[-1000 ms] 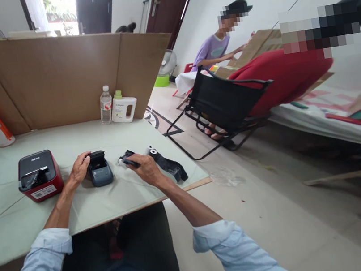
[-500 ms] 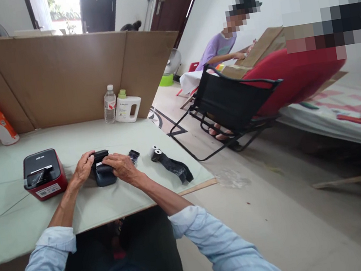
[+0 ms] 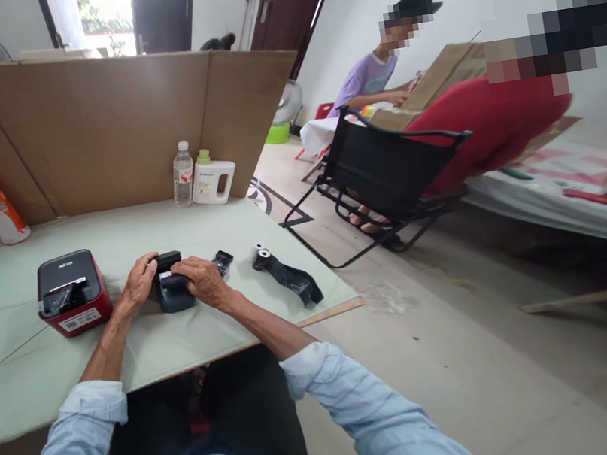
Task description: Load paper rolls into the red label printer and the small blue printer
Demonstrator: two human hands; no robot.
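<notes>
Treat the small dark device near the front edge of the table as probably light, stiff and smooth, best held by its lower sides, with left hand at the likely fragile raised lid, right hand over the opening, fingers bent, clamped or not impossible to tell.

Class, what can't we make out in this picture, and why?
Head view: the inside of the small machine, partly covered by the right hand.
Head view: part of the dark packet, behind the right hand.
Head view: fine print on the label of the red box, too small to read.
</notes>
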